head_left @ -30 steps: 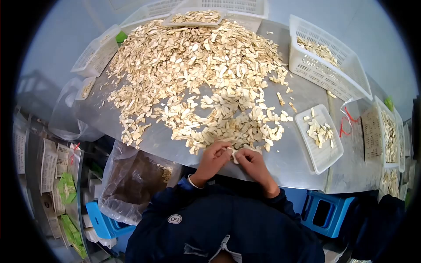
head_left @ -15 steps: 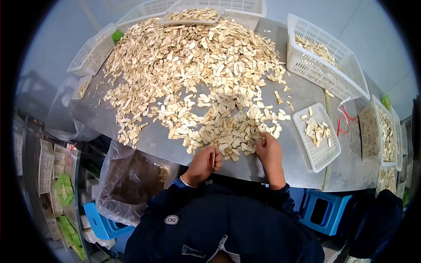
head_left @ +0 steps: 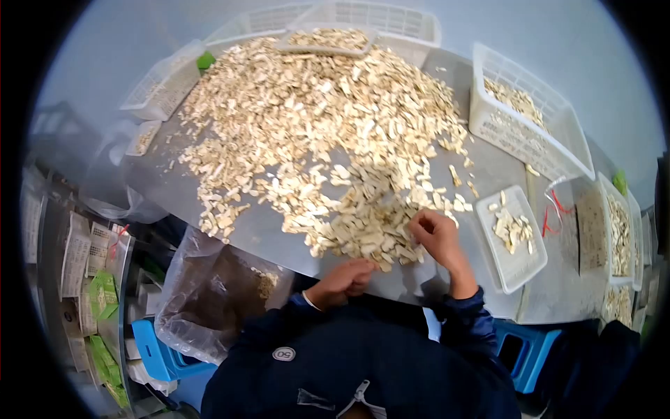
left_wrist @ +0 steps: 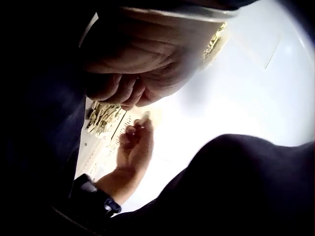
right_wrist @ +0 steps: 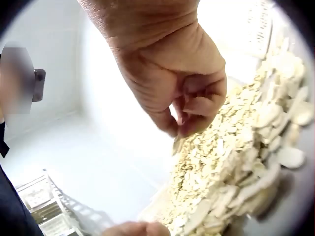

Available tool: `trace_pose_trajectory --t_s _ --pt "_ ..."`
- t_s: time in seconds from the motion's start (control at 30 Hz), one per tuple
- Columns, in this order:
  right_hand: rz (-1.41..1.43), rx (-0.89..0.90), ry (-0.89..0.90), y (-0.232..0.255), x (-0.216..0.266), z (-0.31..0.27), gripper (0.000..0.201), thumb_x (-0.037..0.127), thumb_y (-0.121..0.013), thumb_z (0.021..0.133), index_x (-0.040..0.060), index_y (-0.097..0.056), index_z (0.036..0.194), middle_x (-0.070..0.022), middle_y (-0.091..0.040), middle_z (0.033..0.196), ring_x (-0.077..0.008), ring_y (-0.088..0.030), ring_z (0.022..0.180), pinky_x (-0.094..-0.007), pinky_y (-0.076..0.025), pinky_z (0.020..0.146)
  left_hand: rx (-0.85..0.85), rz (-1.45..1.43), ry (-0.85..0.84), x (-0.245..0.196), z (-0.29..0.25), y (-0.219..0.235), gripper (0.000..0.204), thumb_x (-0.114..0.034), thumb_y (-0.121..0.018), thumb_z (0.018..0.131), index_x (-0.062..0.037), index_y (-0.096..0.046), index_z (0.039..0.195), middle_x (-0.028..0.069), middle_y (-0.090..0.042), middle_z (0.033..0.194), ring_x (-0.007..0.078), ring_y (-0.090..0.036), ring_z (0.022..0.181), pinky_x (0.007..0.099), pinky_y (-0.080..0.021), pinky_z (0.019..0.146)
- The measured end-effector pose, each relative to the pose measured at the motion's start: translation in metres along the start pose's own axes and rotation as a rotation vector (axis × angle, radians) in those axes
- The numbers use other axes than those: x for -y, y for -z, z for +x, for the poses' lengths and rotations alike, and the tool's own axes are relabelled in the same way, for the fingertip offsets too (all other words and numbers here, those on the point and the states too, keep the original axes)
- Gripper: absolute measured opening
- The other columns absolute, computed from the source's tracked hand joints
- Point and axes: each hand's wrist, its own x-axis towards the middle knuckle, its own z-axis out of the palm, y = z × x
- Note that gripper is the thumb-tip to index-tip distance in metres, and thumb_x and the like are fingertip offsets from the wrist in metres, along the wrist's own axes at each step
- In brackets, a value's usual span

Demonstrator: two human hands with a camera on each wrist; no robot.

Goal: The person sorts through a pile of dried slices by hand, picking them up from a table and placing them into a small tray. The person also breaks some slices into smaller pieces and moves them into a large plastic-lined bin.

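A heap of pale dried slices (head_left: pixel 279 105) covers the metal table, with a looser cluster (head_left: pixel 363 223) at its near side. My right hand (head_left: pixel 440 241) is over the right edge of that cluster, thumb and forefinger together. In the right wrist view, a pale slice (right_wrist: pixel 176 146) shows at their tips. My left hand (head_left: pixel 345 277) is at the front edge of the cluster, its fingers curled inward and its fingertips close to the nearest slices. In the left wrist view its curled fingers (left_wrist: pixel 118 91) hide the palm, and I cannot tell whether a slice is inside.
A white tray (head_left: pixel 494 260) with several slices lies to the right. Perforated white baskets (head_left: pixel 530 143) stand at the right and back. Red ties (head_left: pixel 551 218) lie beyond the tray. Below the table's left front is a plastic-lined bin (head_left: pixel 202 307). Blue stools (head_left: pixel 157 353) flank the person.
My hands, together over a slice at the pile's front edge a second ago, have parted. The right moved to the cluster's right side; the left drew back, then came rightward. The head view shifted slightly.
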Motion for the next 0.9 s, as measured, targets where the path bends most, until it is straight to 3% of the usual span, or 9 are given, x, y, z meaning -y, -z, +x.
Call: trace_pose_trajectory --t_s 0.07,0.2,0.37,0.43,0.5,0.6,0.63,0.77,0.9 --pt "0.0 0.323 0.085 0.017 0.058 0.016 0.01 0.012 -0.069 0.094 0.0014 -0.068 0.094 -0.004 -0.067 0.073 -0.0089 -0.061 0.061 -0.0264 -0.048 0.057 0.022 -0.018 -0.04 0.002 0.002 0.003 0.026 -0.026 -0.041 0.109 -0.0045 -0.057 0.111 -0.0068 -0.028 0.063 0.0054 -0.023 0.051 0.0221 -0.021 0.047" --pt "-0.052 0.941 0.326 0.028 0.126 0.082 0.013 0.013 -0.067 0.095 0.0003 -0.069 0.096 -0.0033 -0.069 0.079 -0.0103 -0.063 0.063 -0.0281 -0.049 0.058 -0.012 0.013 -0.14 -0.009 -0.004 -0.001 0.032 -0.032 -0.038 0.11 -0.0048 -0.056 0.111 -0.0055 -0.031 0.066 0.0065 -0.025 0.052 0.0234 -0.022 0.047" --pt "0.655 -0.058 0.098 0.022 0.165 0.168 0.033 0.022 -0.055 0.099 0.0018 -0.059 0.125 -0.0022 -0.069 0.099 -0.0089 -0.061 0.075 -0.0207 -0.046 0.061 0.03 -0.018 -0.309 -0.009 -0.014 0.009 0.04 -0.038 -0.034 0.11 -0.0041 -0.055 0.114 -0.0034 -0.038 0.074 0.0081 -0.032 0.06 0.0231 -0.028 0.054" --pt "0.839 -0.085 0.146 0.012 0.149 0.165 0.031 0.021 -0.057 0.099 0.003 -0.063 0.123 -0.003 -0.07 0.097 -0.0085 -0.061 0.073 -0.0205 -0.045 0.06 0.098 -0.118 -0.35 -0.013 -0.019 0.017 0.048 -0.043 -0.032 0.109 -0.002 -0.053 0.121 0.0006 -0.045 0.084 0.0111 -0.041 0.069 0.0246 -0.035 0.063" --pt "0.576 0.074 0.096 -0.004 0.128 0.14 0.028 0.021 -0.059 0.098 0.0043 -0.065 0.121 -0.003 -0.07 0.095 -0.0091 -0.061 0.072 -0.0216 -0.047 0.061 0.15 -0.287 -0.352 -0.02 -0.024 0.021 0.058 -0.049 -0.03 0.109 0.0006 -0.05 0.13 0.0064 -0.055 0.099 0.0156 -0.052 0.084 0.0273 -0.045 0.076" --pt "0.072 0.238 0.082 -0.038 0.095 0.084 0.024 0.021 -0.065 0.096 0.0047 -0.07 0.112 -0.0059 -0.071 0.083 -0.0109 -0.064 0.069 -0.0275 -0.052 0.063 0.034 -0.45 -0.347 -0.026 -0.027 0.019 0.076 -0.056 -0.025 0.106 0.0071 -0.038 0.146 0.0208 -0.049 0.145 0.0309 -0.047 0.135 0.0395 -0.04 0.113" --pt "-0.067 0.234 0.294 -0.046 0.079 0.067 0.023 0.016 -0.069 0.093 0.0037 -0.07 0.112 -0.0039 -0.069 0.081 -0.0097 -0.061 0.069 -0.0262 -0.051 0.063 0.051 -0.475 -0.347 -0.029 -0.028 0.015 0.076 -0.056 -0.024 0.107 0.008 -0.038 0.145 0.0196 -0.05 0.143 0.0295 -0.048 0.134 0.0391 -0.04 0.113" --pt "-0.104 0.244 0.246 -0.073 0.068 0.008 0.025 0.008 -0.072 0.085 0.0076 -0.072 0.109 -0.008 -0.067 0.091 -0.0213 -0.065 0.079 -0.033 -0.053 0.072 0.162 -0.553 -0.318 -0.023 -0.015 0.022 0.078 -0.057 -0.023 0.106 0.0104 -0.041 0.141 0.0175 -0.054 0.136 0.0257 -0.05 0.13 0.0401 -0.037 0.115" --pt "-0.196 0.146 0.464 -0.088 0.052 -0.013 0.025 0.007 -0.073 0.082 0.0106 -0.074 0.107 -0.0078 -0.064 0.099 -0.0271 -0.064 0.091 -0.0357 -0.053 0.077 0.32 -0.531 -0.237 -0.011 -0.002 0.037 0.076 -0.057 -0.025 0.106 0.0073 -0.042 0.142 0.0171 -0.056 0.133 0.0257 -0.053 0.126 0.0414 -0.038 0.113"
